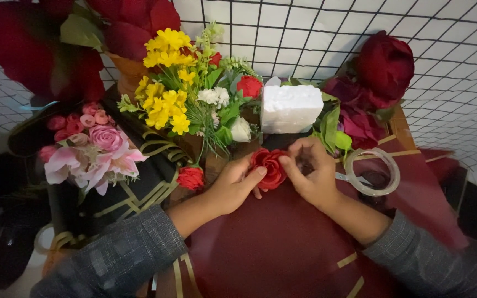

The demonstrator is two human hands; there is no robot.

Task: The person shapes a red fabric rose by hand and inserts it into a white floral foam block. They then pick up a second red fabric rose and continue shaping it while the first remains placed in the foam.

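Bare dark red paper (pixel 271 243) from five to seven o'clock leaves open room between the forearms. At twelve the foam block (pixel 291 107) blocks; at eleven the yellow flowers (pixel 167 83); at three the tape ring (pixel 372 172); at nine pink flowers (pixel 92 152).

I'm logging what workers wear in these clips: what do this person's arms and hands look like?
Both arms wear long grey sleeves with a fine check weave, pushed back above the wrists. The left hand and right hand are bare: no gloves, and no rings, watch or bracelet that I can make out in this view.
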